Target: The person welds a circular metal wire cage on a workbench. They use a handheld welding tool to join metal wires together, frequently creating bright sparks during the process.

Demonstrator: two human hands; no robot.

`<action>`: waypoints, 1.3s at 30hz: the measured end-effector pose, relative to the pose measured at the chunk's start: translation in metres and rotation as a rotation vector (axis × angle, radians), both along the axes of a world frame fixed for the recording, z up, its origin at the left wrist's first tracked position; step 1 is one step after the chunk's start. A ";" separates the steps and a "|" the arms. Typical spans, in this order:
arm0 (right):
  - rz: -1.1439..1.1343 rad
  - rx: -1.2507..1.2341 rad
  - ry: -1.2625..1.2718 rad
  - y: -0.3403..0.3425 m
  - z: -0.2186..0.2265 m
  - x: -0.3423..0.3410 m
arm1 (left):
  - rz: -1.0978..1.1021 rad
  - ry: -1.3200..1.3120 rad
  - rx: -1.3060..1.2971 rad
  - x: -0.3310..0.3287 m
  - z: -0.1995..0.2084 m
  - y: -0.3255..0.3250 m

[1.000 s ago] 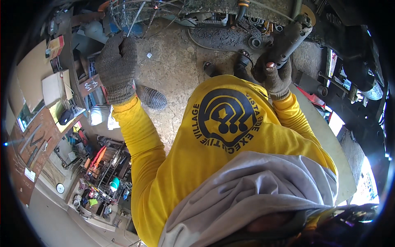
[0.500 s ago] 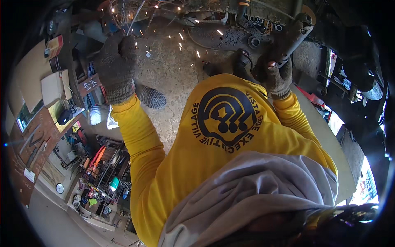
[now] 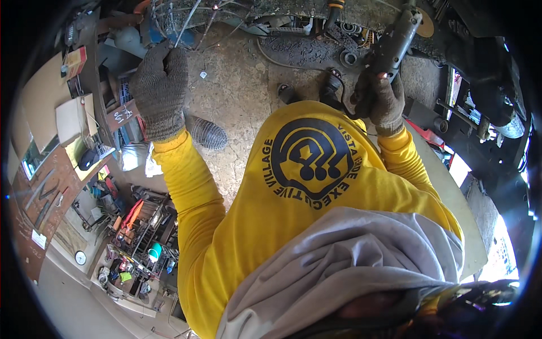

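A knitted brown-grey work glove covers my left hand (image 3: 161, 93), at the upper left. Its fingers are closed at the lower end of a thin metal rod (image 3: 187, 24), beside a frame of bent wire (image 3: 164, 20). A small spot on another thin rod glows faintly. My right hand (image 3: 385, 104), in a matching glove, is wrapped round a grey cylindrical metal tool (image 3: 401, 42) that points up and away. The tool's far end is cut off by the upper edge, so its exact kind cannot be told. A black cable loops down beside this hand.
Metal rings (image 3: 349, 57) and loose parts lie at the far side, near a dark round plate (image 3: 296, 51). A ribbed grey object (image 3: 208, 133) sits on the concrete floor. Cardboard boxes (image 3: 70, 121) stand at left, a cluttered rack (image 3: 144, 237) lower left, dark machinery (image 3: 485, 96) at right.
Bright sparks that flew across the upper middle are gone, and the scene looks lighter. My right hand has shifted slightly with the grey tool, now tilted more upright. My left hand stays nearly still.
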State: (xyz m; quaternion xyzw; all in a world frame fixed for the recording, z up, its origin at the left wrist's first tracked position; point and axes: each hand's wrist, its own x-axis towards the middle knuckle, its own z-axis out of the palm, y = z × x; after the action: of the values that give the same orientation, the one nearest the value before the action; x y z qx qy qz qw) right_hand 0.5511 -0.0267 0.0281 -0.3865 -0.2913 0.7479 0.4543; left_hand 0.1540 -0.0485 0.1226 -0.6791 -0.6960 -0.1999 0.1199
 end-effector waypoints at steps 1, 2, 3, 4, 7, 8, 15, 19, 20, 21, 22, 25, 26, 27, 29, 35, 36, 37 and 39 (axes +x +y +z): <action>0.015 -0.013 -0.055 0.002 -0.001 0.004 | 0.000 0.000 0.001 0.001 0.000 0.000; 0.030 -0.027 -0.110 0.003 -0.002 0.006 | 0.014 -0.027 -0.018 0.001 0.001 -0.001; 0.031 -0.026 -0.110 0.001 -0.004 0.005 | 0.027 -0.054 -0.037 0.002 0.001 -0.001; 0.036 0.184 -0.144 -0.002 -0.007 0.002 | 0.028 -0.054 -0.037 0.003 0.002 -0.001; 0.046 0.417 -0.179 -0.011 -0.014 -0.002 | 0.014 -0.016 -0.021 -0.003 -0.002 0.000; 0.050 0.440 -0.181 -0.013 -0.014 -0.003 | 0.014 -0.007 -0.019 -0.007 -0.003 -0.002; -0.015 0.370 -0.013 -0.004 0.001 -0.003 | 0.049 0.121 -0.138 0.005 0.008 -0.002; -0.025 0.536 -0.245 -0.008 -0.023 0.006 | 0.069 0.055 -0.176 0.004 0.001 0.001; -0.023 0.743 -0.603 -0.009 -0.037 0.013 | -0.066 0.038 0.004 -0.003 -0.001 0.001; -0.027 0.816 -0.729 -0.012 -0.051 0.019 | -0.055 0.053 -0.002 -0.005 0.000 -0.005; -0.061 0.673 -0.464 -0.008 -0.041 0.009 | -0.058 0.010 0.015 -0.003 -0.003 -0.002; -0.070 0.429 -0.123 -0.009 -0.037 0.007 | -0.069 0.002 0.042 0.000 -0.004 0.002; -0.054 0.378 -0.079 -0.010 -0.036 0.008 | -0.070 0.042 0.051 0.001 0.000 0.001; -0.039 0.327 -0.034 -0.011 -0.035 0.009 | -0.066 0.047 0.047 0.005 0.005 0.000; -0.055 0.312 -0.116 -0.012 -0.032 0.007 | -0.023 -0.056 0.039 0.010 0.003 0.003; -0.049 0.327 -0.287 -0.010 -0.033 0.004 | 0.010 -0.030 0.005 0.007 0.003 0.002; -0.045 0.316 -0.291 -0.010 -0.035 0.005 | 0.011 -0.029 0.004 0.006 0.002 0.001; -0.043 0.319 -0.310 -0.010 -0.036 0.006 | 0.009 -0.043 -0.003 0.005 0.002 0.000; -0.042 0.322 -0.328 -0.010 -0.037 0.006 | 0.006 -0.056 -0.009 0.004 0.002 0.001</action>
State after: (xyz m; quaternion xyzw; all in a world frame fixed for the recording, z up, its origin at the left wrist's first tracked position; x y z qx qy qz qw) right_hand 0.5574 -0.0371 -0.0090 -0.4316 -0.4688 0.6092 0.4721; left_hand 0.1584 -0.0477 0.1246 -0.6716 -0.7022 -0.2154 0.0977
